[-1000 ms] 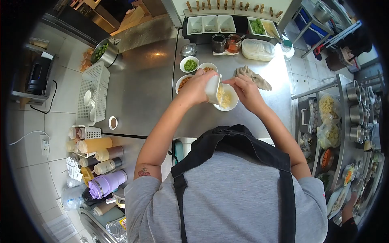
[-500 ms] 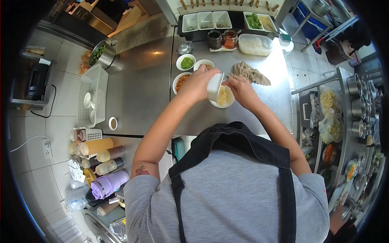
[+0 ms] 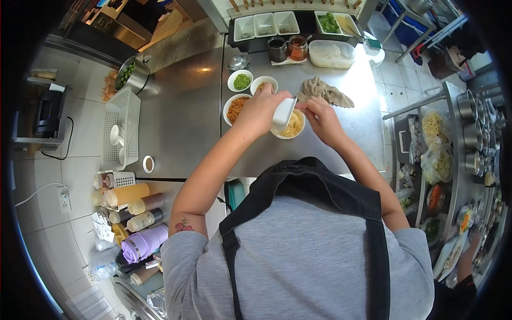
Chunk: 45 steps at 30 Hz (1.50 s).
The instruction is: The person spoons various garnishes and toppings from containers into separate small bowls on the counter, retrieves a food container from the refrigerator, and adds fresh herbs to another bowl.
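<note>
Since the earlier frame, the small white squarish container (image 3: 283,113) had been tipped further, so that its outside was shown and its mouth was hidden. At left on the metal counter (image 3: 186,112), a round white bowl (image 3: 226,114) was filled with orange-brown chopped food (image 3: 236,106), and just behind it chopped greens (image 3: 242,81) were held in a smaller white bowl (image 3: 231,82). Beside these, a third white bowl (image 3: 265,78) was partly covered by the left hand (image 3: 260,109), in which the container was gripped. Beneath the container, pale yellow food (image 3: 293,124) had already been gathered in a round white bowl (image 3: 285,137); whether any was left inside the container could not be told. The fingers of the right hand (image 3: 321,120) were bunched by the container's right edge; whether anything was pinched in them could not be made out. Just beyond that hand, a crumpled grey-brown cloth (image 3: 325,93) was seen.
</note>
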### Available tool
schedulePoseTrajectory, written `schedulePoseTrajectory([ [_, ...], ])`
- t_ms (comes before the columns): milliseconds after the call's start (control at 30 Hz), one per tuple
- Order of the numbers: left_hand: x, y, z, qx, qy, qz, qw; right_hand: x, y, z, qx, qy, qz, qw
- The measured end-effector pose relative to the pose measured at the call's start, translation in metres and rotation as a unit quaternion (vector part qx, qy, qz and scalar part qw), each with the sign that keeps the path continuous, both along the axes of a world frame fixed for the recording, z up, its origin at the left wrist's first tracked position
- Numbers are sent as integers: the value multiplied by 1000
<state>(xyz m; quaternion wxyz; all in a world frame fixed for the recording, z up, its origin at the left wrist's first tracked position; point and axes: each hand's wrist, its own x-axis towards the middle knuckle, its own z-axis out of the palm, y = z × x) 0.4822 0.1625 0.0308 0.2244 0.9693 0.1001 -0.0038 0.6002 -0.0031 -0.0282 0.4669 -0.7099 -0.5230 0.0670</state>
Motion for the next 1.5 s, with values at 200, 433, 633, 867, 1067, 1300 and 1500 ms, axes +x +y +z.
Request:
schedulePoseTrajectory([
  [200,0,-2,1,7,3,1,1000,-3,20,-31,-11,-70,25,997],
  [433,-3,-1,2,10,4,6,1000,4,0,-40,-63,-91,28,993],
  [633,-8,-6,1,31,-22,9,999,6,-15,-48,-76,-48,12,996],
  [867,-22,-4,13,21,-51,24,998,-2,-23,-39,-42,-30,4,999],
  [1067,-26,-6,18,-2,-63,40,997,-18,-11,-10,8,-61,1,998],
  [1300,-27,-5,12,-19,-70,38,997,-21,-6,-28,0,-105,16,994],
  [1500,-28,-4,15,-27,-77,54,995,-19,-3,-33,-20,-122,13,992],
])
